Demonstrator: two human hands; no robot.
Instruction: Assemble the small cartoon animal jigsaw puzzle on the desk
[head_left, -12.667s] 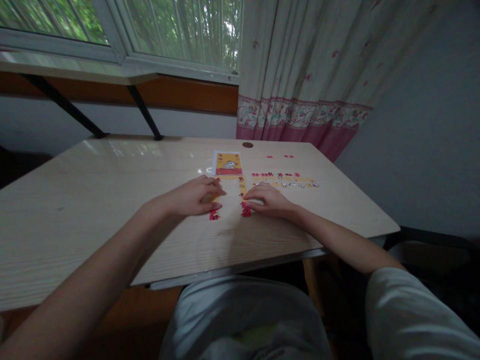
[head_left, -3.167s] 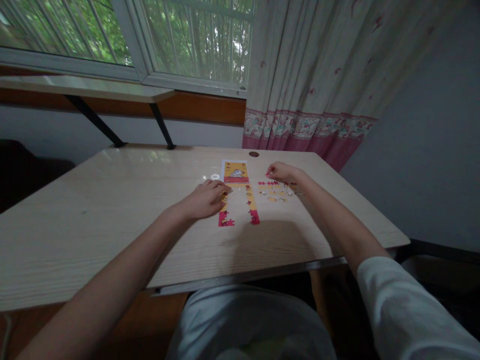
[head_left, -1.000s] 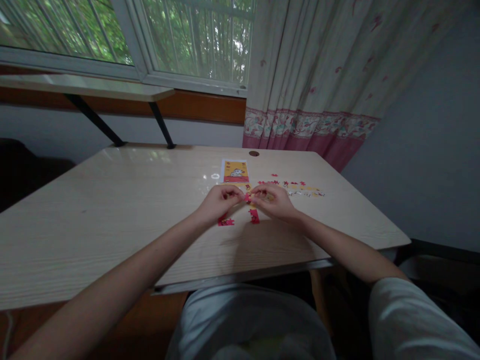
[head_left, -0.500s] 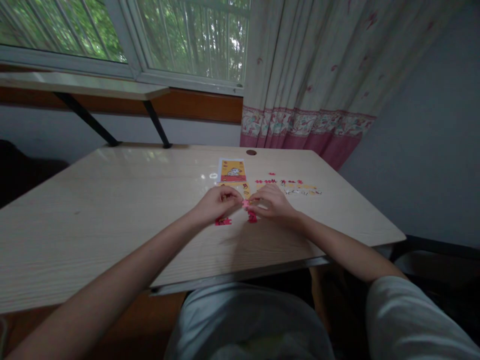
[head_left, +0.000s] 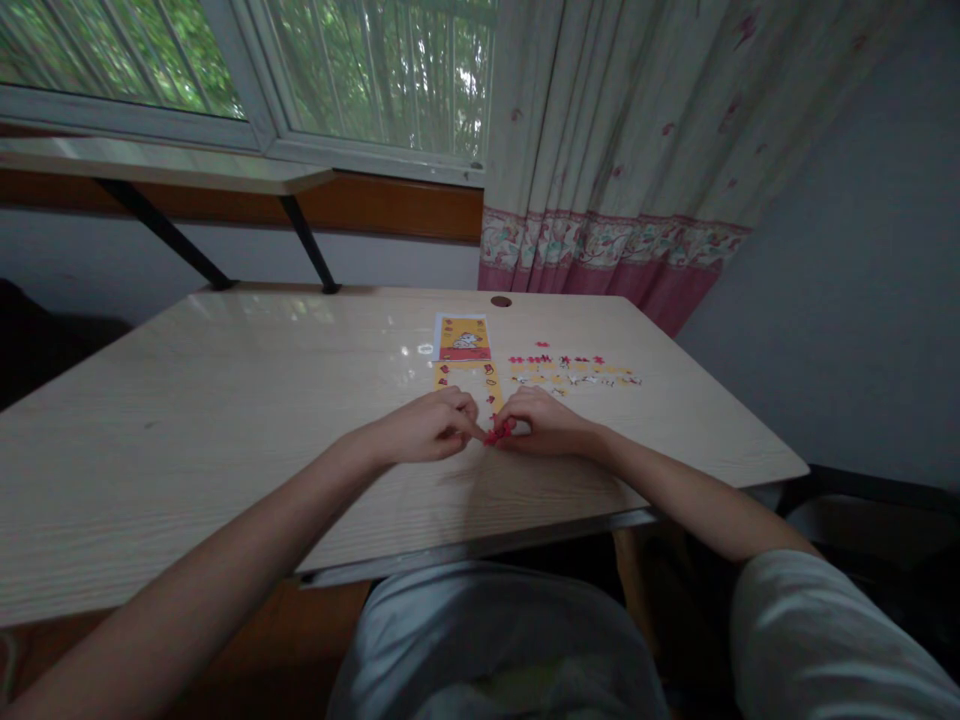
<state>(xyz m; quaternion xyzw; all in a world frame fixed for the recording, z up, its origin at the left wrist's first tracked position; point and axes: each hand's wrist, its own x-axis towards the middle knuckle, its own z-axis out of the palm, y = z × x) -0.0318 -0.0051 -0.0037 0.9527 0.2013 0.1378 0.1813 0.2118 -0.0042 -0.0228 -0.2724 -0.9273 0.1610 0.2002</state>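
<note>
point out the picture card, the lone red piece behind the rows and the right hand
Picture card (head_left: 463, 339): head view, middle of the printed face.
Lone red piece (head_left: 541, 344): head view, centre of the piece.
Right hand (head_left: 546, 421): head view, back of the hand.

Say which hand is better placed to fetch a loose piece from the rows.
Likely the right hand: the loose pieces lie just beyond it, on its side of the table. The left hand is farther off, across the yellow strip. Both are at the red pieces.
</note>
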